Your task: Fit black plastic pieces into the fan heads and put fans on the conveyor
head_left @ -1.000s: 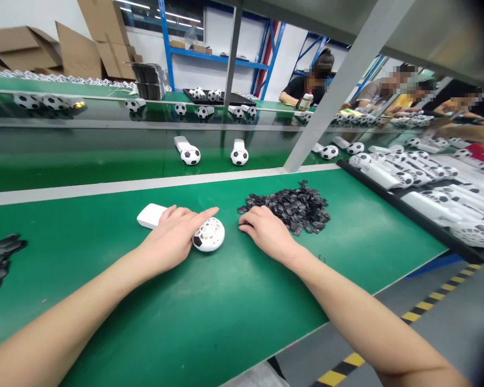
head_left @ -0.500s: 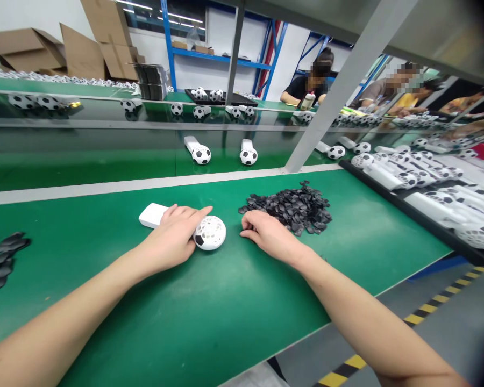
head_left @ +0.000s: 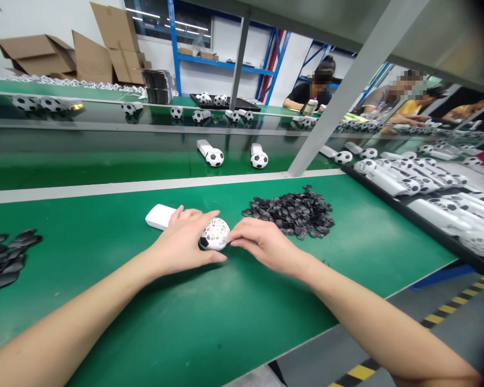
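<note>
Fingers (head_left: 193, 226) of the left hand (head_left: 183, 244) are curling over a white fan (head_left: 210, 235) lying on the green bench (head_left: 210, 312), thumb pressing at its near edge, while the right hand (head_left: 266, 244) is bringing its pressed-together fingertips against the ball-shaped grille. Just beyond the right hand a pile of black chips (head_left: 292, 212) is lying, a smaller black pile (head_left: 4, 258) is sitting well apart at far left, and finished fans (head_left: 214, 156) are resting on the conveyor (head_left: 84, 166) behind.
</note>
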A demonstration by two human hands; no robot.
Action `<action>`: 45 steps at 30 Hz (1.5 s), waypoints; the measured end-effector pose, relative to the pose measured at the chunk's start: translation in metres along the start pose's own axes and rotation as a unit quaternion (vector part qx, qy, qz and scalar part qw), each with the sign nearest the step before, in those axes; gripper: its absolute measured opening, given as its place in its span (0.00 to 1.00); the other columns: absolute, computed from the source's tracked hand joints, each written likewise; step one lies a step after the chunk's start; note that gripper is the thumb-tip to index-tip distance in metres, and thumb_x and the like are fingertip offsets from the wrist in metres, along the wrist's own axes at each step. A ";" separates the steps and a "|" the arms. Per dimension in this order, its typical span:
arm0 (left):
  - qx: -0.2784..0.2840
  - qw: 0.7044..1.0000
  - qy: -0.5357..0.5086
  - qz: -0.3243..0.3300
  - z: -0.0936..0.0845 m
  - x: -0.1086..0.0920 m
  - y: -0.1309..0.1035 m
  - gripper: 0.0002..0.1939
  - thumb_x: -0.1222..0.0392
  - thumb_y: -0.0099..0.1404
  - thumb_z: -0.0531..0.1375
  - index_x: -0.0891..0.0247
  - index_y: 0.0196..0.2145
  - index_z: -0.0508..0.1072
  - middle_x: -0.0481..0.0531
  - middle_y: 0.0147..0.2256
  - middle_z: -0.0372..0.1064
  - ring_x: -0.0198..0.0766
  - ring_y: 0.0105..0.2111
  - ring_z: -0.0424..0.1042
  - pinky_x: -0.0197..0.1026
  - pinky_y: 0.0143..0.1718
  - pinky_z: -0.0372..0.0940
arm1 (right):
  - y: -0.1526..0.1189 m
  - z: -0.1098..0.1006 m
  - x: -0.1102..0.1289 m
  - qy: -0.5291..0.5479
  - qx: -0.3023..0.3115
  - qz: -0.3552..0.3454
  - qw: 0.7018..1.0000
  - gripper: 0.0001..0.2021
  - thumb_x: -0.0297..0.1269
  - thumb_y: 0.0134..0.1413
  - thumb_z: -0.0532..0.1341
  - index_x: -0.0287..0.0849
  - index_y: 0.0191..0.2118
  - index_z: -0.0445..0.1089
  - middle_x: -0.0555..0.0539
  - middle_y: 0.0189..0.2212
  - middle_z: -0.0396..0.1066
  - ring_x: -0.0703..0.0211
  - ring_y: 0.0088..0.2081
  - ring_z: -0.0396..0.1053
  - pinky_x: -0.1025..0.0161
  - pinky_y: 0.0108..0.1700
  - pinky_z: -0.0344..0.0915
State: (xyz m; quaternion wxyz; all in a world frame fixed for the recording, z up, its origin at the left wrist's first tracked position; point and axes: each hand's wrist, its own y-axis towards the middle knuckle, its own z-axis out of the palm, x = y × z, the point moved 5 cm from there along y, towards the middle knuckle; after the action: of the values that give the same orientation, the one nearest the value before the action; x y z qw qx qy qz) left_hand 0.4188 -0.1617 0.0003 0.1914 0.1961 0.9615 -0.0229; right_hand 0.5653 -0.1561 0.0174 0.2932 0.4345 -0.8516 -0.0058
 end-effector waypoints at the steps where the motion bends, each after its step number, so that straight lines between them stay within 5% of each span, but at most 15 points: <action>1: -0.002 1.000 -0.001 -0.007 0.000 -0.001 0.000 0.43 0.37 0.48 0.58 0.62 0.56 0.56 0.58 0.50 0.63 0.52 0.53 0.55 0.60 0.57 0.37 | 0.002 0.001 0.003 -0.019 0.004 -0.016 1.000 0.07 0.30 0.57 0.54 0.44 0.36 0.70 0.49 0.34 0.70 0.62 0.37 0.65 0.63 0.41 0.59; 4: -0.019 1.000 -0.004 -0.022 -0.001 -0.004 0.001 0.39 0.37 0.50 0.57 0.63 0.54 0.60 0.58 0.48 0.64 0.52 0.52 0.57 0.60 0.56 0.38 | 0.007 0.005 0.007 -0.045 0.008 -0.043 0.998 0.06 0.31 0.57 0.55 0.44 0.35 0.69 0.49 0.32 0.69 0.62 0.36 0.65 0.61 0.41 0.57; 8: -0.038 0.999 -0.007 -0.030 -0.003 -0.008 0.001 0.30 0.44 0.53 0.56 0.61 0.51 0.63 0.56 0.45 0.66 0.50 0.49 0.59 0.61 0.55 0.40 | 0.011 0.007 -0.003 0.041 -0.016 0.004 0.999 0.04 0.31 0.53 0.59 0.42 0.36 0.65 0.49 0.33 0.68 0.62 0.36 0.65 0.62 0.41 0.60; 13: -0.044 0.999 -0.022 -0.023 -0.001 -0.009 0.001 0.24 0.50 0.53 0.57 0.60 0.47 0.65 0.52 0.39 0.68 0.47 0.44 0.62 0.58 0.56 0.42 | 0.017 0.013 -0.020 0.175 0.016 0.102 0.979 0.26 0.35 0.47 0.63 0.43 0.52 0.55 0.41 0.53 0.56 0.55 0.51 0.60 0.58 0.46 0.64; 17: -0.064 0.998 -0.023 0.000 0.000 -0.011 -0.001 0.21 0.52 0.53 0.57 0.60 0.45 0.65 0.51 0.38 0.66 0.45 0.44 0.61 0.56 0.57 0.40 | 0.021 0.023 -0.018 0.238 0.078 0.137 0.958 0.28 0.32 0.46 0.62 0.42 0.53 0.53 0.41 0.51 0.61 0.56 0.49 0.64 0.57 0.49 0.63; 23: -0.047 0.998 -0.030 0.035 0.002 -0.010 -0.003 0.25 0.48 0.53 0.58 0.59 0.47 0.63 0.51 0.41 0.65 0.46 0.46 0.61 0.58 0.58 0.39 | 0.024 0.010 -0.029 0.171 0.060 0.103 0.978 0.22 0.36 0.48 0.62 0.42 0.50 0.60 0.44 0.46 0.66 0.59 0.44 0.67 0.61 0.44 0.65; 27: -0.037 0.997 -0.036 0.060 -0.003 -0.007 -0.003 0.30 0.41 0.51 0.58 0.60 0.47 0.63 0.54 0.44 0.65 0.48 0.48 0.60 0.59 0.58 0.38 | 0.023 -0.021 -0.061 -0.068 -0.029 0.154 0.985 0.07 0.34 0.53 0.58 0.40 0.38 0.70 0.45 0.37 0.69 0.58 0.40 0.66 0.59 0.45 0.61; 31: 0.005 0.998 -0.037 0.055 -0.001 -0.008 -0.004 0.26 0.48 0.54 0.58 0.59 0.49 0.62 0.56 0.49 0.61 0.52 0.54 0.52 0.60 0.56 0.41 | 0.021 -0.027 -0.073 -0.164 0.009 0.161 0.973 0.07 0.34 0.53 0.58 0.41 0.35 0.73 0.45 0.34 0.68 0.57 0.40 0.64 0.61 0.44 0.61; 36: -0.093 0.991 -0.042 -0.081 0.007 -0.001 -0.007 0.26 0.52 0.56 0.56 0.59 0.52 0.59 0.61 0.60 0.42 0.60 0.59 0.37 0.65 0.52 0.47 | 0.024 -0.013 -0.073 -0.235 0.050 0.125 0.963 0.07 0.35 0.53 0.58 0.43 0.37 0.73 0.44 0.34 0.68 0.55 0.40 0.62 0.60 0.43 0.59; 41: -0.041 0.992 -0.116 -0.006 0.008 0.001 -0.001 0.22 0.63 0.51 0.56 0.58 0.46 0.61 0.55 0.53 0.57 0.50 0.61 0.39 0.54 0.56 0.49 | 0.035 -0.010 -0.079 -0.216 0.080 0.126 0.965 0.03 0.31 0.51 0.61 0.41 0.33 0.71 0.45 0.33 0.69 0.57 0.40 0.64 0.63 0.41 0.59; 45: 0.026 0.987 -0.157 0.038 0.001 0.007 0.001 0.24 0.68 0.48 0.54 0.57 0.45 0.62 0.51 0.54 0.56 0.45 0.61 0.37 0.50 0.57 0.48 | 0.040 -0.015 -0.079 -0.190 0.107 0.138 0.966 0.03 0.28 0.46 0.63 0.41 0.30 0.68 0.49 0.28 0.69 0.60 0.34 0.66 0.67 0.33 0.60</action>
State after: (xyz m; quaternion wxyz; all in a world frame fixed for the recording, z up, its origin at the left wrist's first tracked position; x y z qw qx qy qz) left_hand 0.4137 -0.1586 -0.0026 0.3352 0.2319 0.9104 -0.0712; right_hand 0.5789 -0.0685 0.0013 0.0762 0.3321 -0.9392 0.0433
